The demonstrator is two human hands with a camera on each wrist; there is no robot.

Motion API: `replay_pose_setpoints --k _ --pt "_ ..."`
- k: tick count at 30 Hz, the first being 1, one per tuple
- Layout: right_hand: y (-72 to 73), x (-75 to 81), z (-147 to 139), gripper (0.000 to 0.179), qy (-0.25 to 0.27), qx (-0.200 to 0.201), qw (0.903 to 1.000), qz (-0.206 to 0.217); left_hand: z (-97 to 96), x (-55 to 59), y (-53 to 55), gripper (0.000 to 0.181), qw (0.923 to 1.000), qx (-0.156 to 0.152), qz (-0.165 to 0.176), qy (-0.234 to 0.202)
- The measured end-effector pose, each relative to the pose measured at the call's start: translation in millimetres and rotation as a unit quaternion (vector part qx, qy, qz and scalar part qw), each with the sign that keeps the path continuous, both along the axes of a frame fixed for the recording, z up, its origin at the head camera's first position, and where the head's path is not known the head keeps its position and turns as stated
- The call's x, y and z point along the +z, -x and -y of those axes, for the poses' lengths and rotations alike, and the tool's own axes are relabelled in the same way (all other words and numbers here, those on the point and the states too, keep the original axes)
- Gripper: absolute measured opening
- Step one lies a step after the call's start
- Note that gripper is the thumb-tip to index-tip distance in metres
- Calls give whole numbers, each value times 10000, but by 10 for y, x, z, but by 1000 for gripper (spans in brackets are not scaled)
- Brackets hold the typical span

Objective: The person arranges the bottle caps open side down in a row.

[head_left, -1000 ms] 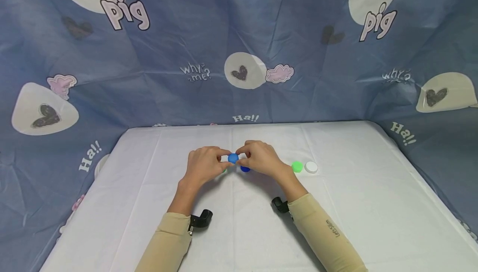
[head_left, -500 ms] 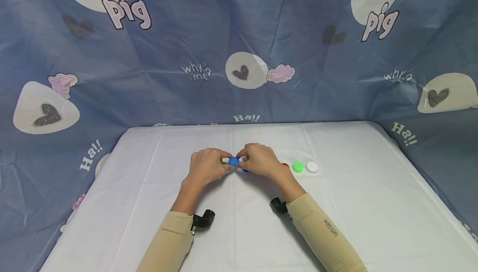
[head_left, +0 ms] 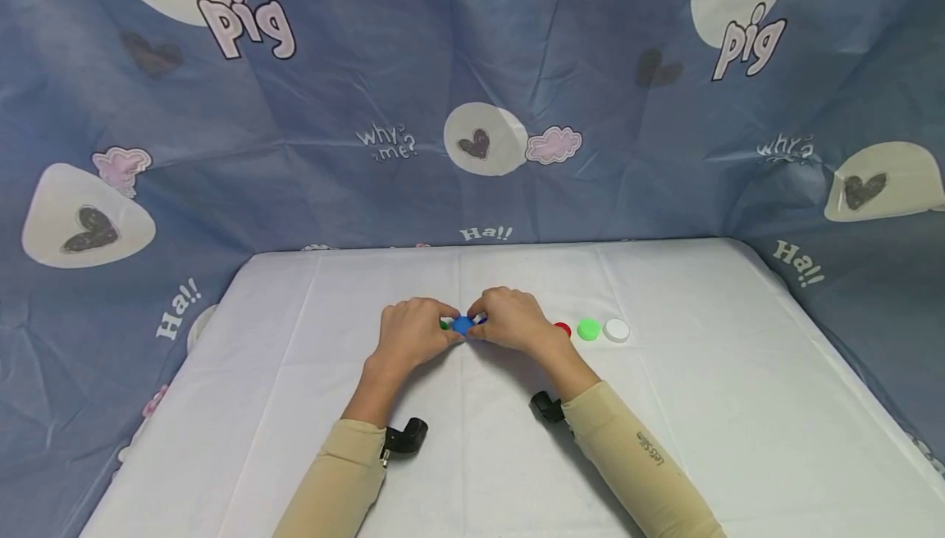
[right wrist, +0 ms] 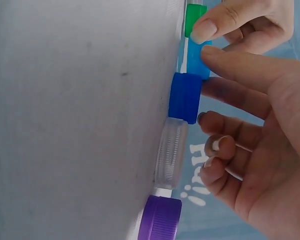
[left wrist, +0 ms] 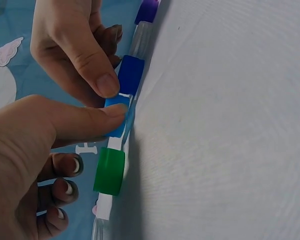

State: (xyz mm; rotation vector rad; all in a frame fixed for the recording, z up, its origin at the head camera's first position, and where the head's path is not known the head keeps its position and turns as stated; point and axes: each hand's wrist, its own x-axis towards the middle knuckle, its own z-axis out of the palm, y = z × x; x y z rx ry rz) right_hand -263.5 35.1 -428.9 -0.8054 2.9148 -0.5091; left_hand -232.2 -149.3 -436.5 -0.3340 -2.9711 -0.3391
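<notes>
Between my hands is a light blue bottle cap (head_left: 463,325), low at the white tabletop. The thumb and fingers of my left hand (head_left: 413,331) pinch it from the left. From the other side my right hand (head_left: 511,321) pinches the same cap, thumb near the other thumb. A green cap (left wrist: 109,171) stands beside it under the left hand, a small gap apart. On the right side a dark blue cap (right wrist: 185,98) stands close against it. Past that come a clear ridged cap (right wrist: 171,154) and a purple cap (right wrist: 161,219), mostly hidden by my right hand in the head view.
Further right along the row lie a red cap (head_left: 563,330), partly covered by my wrist, a light green cap (head_left: 588,329) and a white cap (head_left: 616,330). A white cloth (head_left: 332,292) covers the table. Behind it hangs a blue printed curtain (head_left: 413,193).
Both hands have lowered the light blue cap, from above the table toward me and down into the row between the green and dark blue caps. The red cap has come into view by my right wrist.
</notes>
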Motion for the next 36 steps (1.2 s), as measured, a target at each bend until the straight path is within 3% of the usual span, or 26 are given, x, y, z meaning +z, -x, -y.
replay_pose_setpoints --k 19,36 --pt "-42 24 49 26 -152 -81 9998 113 -8 -31 -8 34 9999 82 67 57" --pt "-34 55 40 42 -131 -98 9997 155 61 60 -32 43 9989 206 363 200"
